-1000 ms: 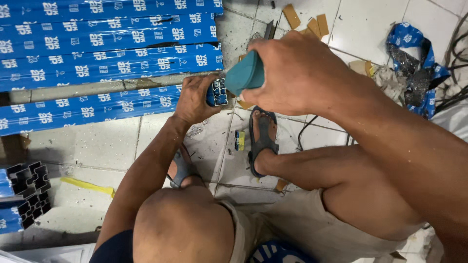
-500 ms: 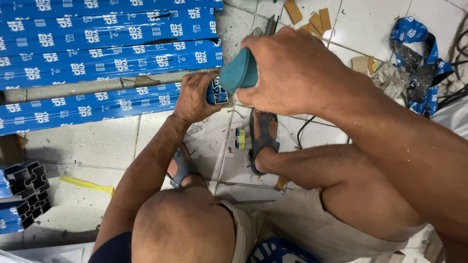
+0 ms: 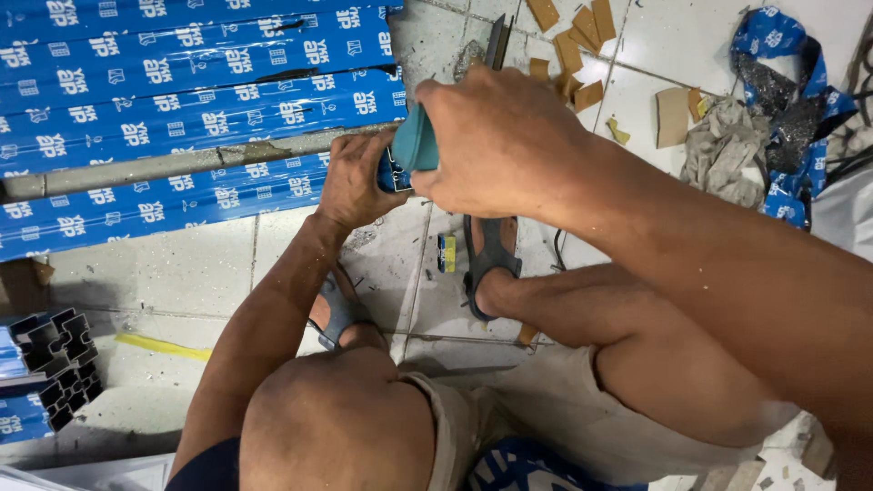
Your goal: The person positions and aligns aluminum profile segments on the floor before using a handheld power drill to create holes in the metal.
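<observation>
My right hand (image 3: 505,141) is shut on a teal-bodied power tool (image 3: 416,141), whose dark blade end sticks out beyond the knuckles toward the top of the view. My left hand (image 3: 356,182) grips the end of a blue-wrapped metal profile (image 3: 227,186) lying on the tiled floor, its open end right against the tool. I squat with both knees up and my sandalled feet (image 3: 491,259) flat on the tiles beneath the hands.
Several long blue-wrapped profiles (image 3: 200,64) lie stacked at the upper left with a bare grey bar (image 3: 155,168) among them. Short dark profile offcuts (image 3: 50,364) sit at the left edge. Cardboard scraps (image 3: 573,45), a rag (image 3: 723,150) and torn blue wrapping (image 3: 787,109) lie at the upper right.
My right hand has shifted slightly left and down with the tool, closer over the profile's end. The left hand holds its grip in place.
</observation>
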